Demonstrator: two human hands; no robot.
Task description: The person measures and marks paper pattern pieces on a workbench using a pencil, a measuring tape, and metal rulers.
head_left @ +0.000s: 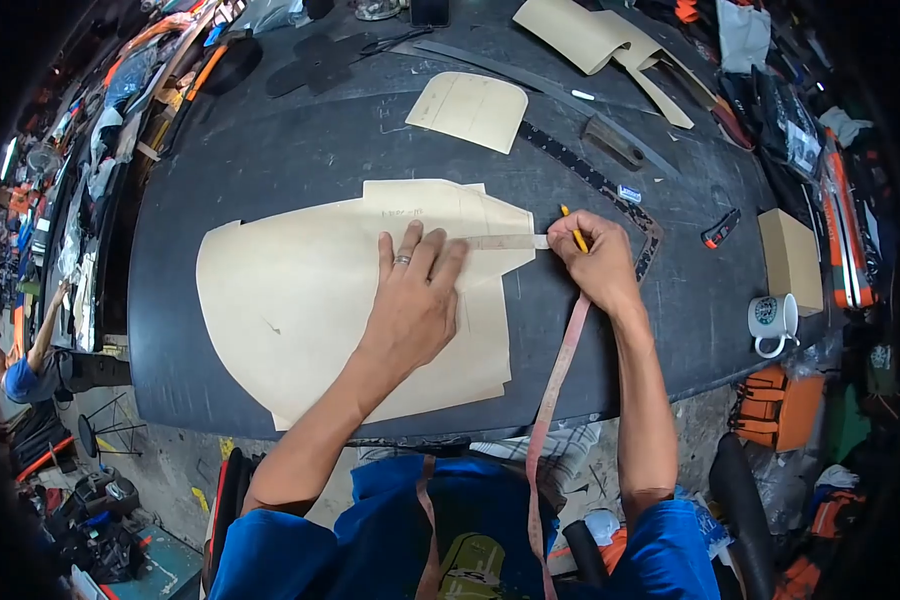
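Note:
A large tan paper pattern piece (290, 300) lies flat on the dark table, with faint pencil lines and writing near its upper part. My left hand (415, 295) rests on it, fingers spread, a ring on one finger. From beside those fingertips a pink-and-white tape measure (500, 242) runs straight across the pattern's narrow right end. Just past that end, my right hand (600, 260) pinches the tape and also holds a yellow pencil (574, 228). The rest of the tape hangs over the table edge and around my neck.
A black L-square ruler (580, 172), a smaller paper piece (470, 110) and a long metal ruler (530, 78) lie beyond the pattern. At right are a red-black cutter (720, 229), a white mug (772, 318) and a cardboard box (790, 260). Another person (35, 370) stands far left.

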